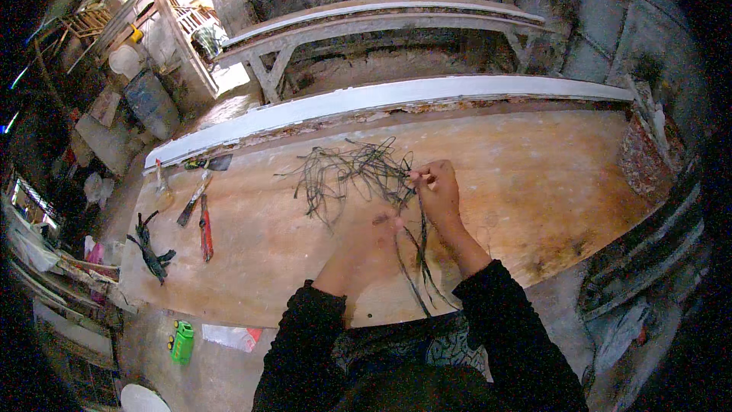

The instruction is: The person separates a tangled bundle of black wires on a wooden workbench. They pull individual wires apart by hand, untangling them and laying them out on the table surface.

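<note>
A loose tangle of thin dark strands (347,175) lies on a broad orange-brown wooden work surface (534,175). My right hand (437,192) is raised at the tangle's right edge, its fingertips pinched on one or two strands that trail down toward me. My left hand (366,248) sits lower and nearer to me, fingers closed on the same hanging strands (418,267), which run past the surface's near edge. Both forearms are in black sleeves.
At the surface's left lie a red-handled tool (206,230), a scraper-like blade (192,200), a dark flat tool (210,162) and a knotted dark bundle (152,253). A white rail (396,95) borders the far side. A green object (181,341) lies on the floor.
</note>
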Action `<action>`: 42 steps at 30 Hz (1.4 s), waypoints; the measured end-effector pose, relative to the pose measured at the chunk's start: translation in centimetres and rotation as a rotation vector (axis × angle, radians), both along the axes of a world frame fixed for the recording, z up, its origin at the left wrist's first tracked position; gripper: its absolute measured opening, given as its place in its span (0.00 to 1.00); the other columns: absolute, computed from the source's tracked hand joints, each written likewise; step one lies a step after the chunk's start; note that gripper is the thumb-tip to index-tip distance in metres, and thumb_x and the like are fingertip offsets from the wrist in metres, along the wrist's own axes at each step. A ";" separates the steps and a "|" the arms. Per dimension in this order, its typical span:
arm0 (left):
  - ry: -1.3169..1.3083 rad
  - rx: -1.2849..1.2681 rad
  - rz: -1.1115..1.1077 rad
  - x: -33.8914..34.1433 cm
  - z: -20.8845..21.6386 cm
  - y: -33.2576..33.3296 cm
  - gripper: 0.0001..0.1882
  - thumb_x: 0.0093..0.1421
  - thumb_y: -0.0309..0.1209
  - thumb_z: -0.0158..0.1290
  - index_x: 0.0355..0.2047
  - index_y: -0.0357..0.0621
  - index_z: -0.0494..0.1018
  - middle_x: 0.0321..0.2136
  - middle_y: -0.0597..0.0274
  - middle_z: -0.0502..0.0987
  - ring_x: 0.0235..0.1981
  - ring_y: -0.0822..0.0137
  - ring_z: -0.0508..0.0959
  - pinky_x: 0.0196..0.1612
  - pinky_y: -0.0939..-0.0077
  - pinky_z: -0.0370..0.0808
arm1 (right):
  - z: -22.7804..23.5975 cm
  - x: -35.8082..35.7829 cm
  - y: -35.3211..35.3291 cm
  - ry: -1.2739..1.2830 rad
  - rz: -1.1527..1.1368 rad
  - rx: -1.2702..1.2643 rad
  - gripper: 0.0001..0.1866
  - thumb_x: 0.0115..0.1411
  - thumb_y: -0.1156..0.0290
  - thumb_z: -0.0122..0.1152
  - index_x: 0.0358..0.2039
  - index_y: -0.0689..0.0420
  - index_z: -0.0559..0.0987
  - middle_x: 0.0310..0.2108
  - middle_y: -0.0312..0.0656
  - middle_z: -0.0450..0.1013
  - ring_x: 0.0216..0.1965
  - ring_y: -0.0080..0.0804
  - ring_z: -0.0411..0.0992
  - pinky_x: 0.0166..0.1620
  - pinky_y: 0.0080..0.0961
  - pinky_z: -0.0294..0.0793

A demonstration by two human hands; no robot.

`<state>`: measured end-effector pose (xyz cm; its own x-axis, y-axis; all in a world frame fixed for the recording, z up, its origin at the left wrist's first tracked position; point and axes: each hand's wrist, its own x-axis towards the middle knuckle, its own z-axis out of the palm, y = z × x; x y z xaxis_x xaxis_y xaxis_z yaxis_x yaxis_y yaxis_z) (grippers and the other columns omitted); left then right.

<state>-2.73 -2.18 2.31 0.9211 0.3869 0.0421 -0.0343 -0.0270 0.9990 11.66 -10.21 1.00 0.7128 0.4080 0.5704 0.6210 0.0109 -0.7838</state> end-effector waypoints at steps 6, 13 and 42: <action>-0.143 0.506 0.490 -0.3 0.0 3.7 0.05 0.45 0.25 0.54 0.26 0.41 0.73 0.18 0.70 0.69 0.19 0.77 0.66 0.21 0.84 0.62 | 0.4 0.8 -0.5 0.103 0.155 -0.031 0.06 0.44 0.74 0.61 0.21 0.59 0.73 0.28 0.35 0.62 0.30 0.24 0.62 0.34 0.18 0.63; -0.034 0.217 0.727 -0.3 0.1 3.7 0.05 0.46 0.25 0.53 0.25 0.38 0.72 0.24 0.64 0.73 0.26 0.73 0.70 0.30 0.80 0.67 | 1.8 -2.4 -1.1 0.406 1.016 -0.092 0.06 0.46 0.72 0.59 0.25 0.60 0.75 0.37 0.38 0.65 0.40 0.24 0.62 0.39 0.18 0.63; -0.043 0.004 -0.095 0.1 0.1 -1.1 0.06 0.49 0.34 0.51 0.22 0.48 0.66 0.17 0.76 0.61 0.15 0.83 0.59 0.15 0.90 0.54 | -0.7 0.6 0.3 0.181 0.103 -0.097 0.03 0.46 0.73 0.59 0.24 0.56 0.76 0.23 0.36 0.64 0.25 0.21 0.63 0.28 0.17 0.62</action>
